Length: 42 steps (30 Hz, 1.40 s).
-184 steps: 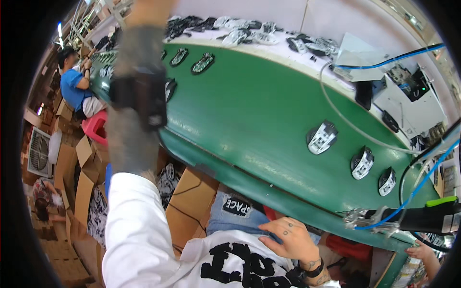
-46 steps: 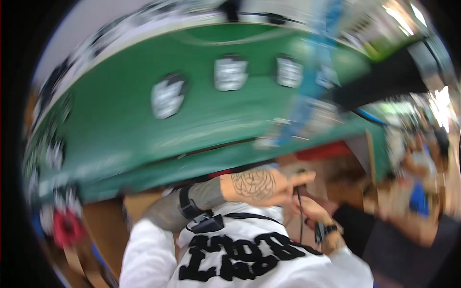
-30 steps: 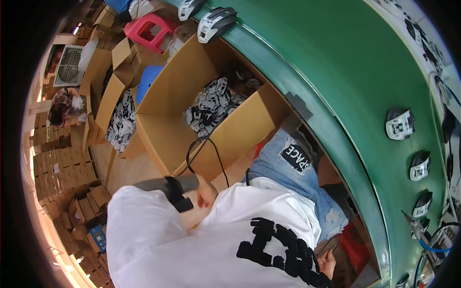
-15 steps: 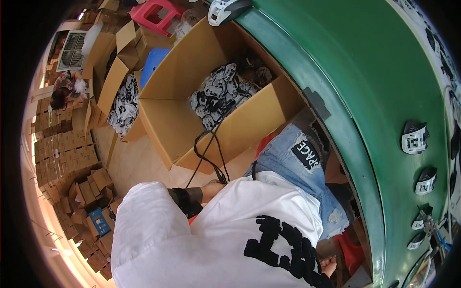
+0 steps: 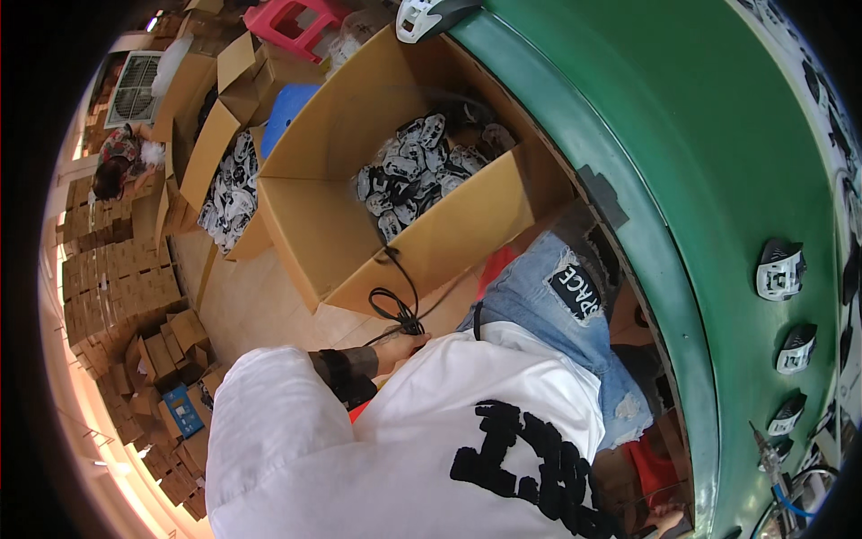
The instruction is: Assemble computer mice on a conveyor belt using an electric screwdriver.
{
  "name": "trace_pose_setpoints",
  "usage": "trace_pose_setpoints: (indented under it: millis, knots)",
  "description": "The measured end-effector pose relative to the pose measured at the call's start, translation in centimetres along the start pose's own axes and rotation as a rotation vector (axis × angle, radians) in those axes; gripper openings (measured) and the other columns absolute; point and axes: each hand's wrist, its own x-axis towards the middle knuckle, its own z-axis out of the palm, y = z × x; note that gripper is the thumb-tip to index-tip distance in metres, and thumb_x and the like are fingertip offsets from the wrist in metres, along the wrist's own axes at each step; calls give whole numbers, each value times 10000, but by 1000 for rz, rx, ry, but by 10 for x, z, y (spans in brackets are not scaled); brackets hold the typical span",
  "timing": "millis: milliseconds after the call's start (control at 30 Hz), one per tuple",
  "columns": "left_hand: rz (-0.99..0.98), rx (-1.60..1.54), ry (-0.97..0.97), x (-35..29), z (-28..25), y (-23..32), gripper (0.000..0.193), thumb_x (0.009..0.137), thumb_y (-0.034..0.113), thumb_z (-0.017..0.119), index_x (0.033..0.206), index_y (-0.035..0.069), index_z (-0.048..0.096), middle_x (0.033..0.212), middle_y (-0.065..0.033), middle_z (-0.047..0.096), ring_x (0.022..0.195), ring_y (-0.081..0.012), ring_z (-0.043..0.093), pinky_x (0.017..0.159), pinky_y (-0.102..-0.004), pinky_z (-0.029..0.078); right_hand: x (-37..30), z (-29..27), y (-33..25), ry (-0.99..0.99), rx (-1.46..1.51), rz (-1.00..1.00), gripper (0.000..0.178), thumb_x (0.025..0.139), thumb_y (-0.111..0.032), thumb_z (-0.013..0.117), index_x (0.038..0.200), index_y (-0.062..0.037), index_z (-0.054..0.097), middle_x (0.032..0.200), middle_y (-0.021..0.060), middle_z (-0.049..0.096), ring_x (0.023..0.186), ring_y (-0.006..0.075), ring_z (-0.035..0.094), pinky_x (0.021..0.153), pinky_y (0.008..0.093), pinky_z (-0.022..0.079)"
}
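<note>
My left hand point(image 5: 402, 349) is closed around a looped bundle of black cable point(image 5: 400, 310) beside my lap. One end of the cable runs up over the near wall of a large open cardboard box point(image 5: 431, 247). Inside that box lies a heap of black-and-white mouse-shaped pieces point(image 5: 417, 162). Only part of my right hand point(image 5: 664, 518) shows, low at the right between my shirt and the green work surface. Its fingers are too blurred and covered to read.
A green work surface point(image 5: 628, 117) curves along my right, bearing several black-and-white shells point(image 5: 781, 271) and a thin metal-tipped tool with a blue hose point(image 5: 774, 463). Another box of similar pieces point(image 5: 232, 193), a pink stool point(image 5: 296, 22) and stacked cartons point(image 5: 121, 278) stand left; a person sits beyond.
The cable's loops have drawn together near my left hand, and its upper part has slackened. My right hand has shifted right and down. The metal-tipped tool has moved left and lower.
</note>
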Motion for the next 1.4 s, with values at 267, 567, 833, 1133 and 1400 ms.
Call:
trace_pose_setpoints:
  millis: [267,567,833,1133,1400]
  knots:
    - [42,529,116,-93,14,102,781,745,763,429,1065,68,584,982,-88,644,890,-197,600,773,-317,467,-25,54,34,-69,-115,-16,329,833,-375,547,620,-143,451,470,-54,346,358,82,238,355,250,249]
    - [648,1317,315,-90,-15,158,484,869,418,461,954,-39,594,769,-210,626,733,-334,624,676,-386,494,-26,78,62,-145,-265,-67,293,823,-345,558,641,-127,483,471,-42,368,363,92,267,362,260,264]
    - [255,599,31,-2,14,109,409,911,378,445,833,7,599,753,-121,645,644,-167,624,581,-312,485,-22,108,58,-215,-413,-152,263,813,-318,568,658,-113,512,472,-32,388,368,101,292,368,270,278]
    - [594,123,348,-148,-50,184,372,942,382,422,820,47,527,598,2,463,510,-103,454,500,-275,443,-14,177,66,-369,-617,-235,230,803,-288,578,679,-97,544,474,-20,410,373,111,320,375,281,294]
    - [769,-321,596,-137,-113,191,240,956,315,410,836,112,452,539,56,330,431,-67,274,407,-238,280,-9,224,55,-475,-794,-341,204,794,-261,588,696,-83,573,475,-9,430,378,120,345,381,290,308]
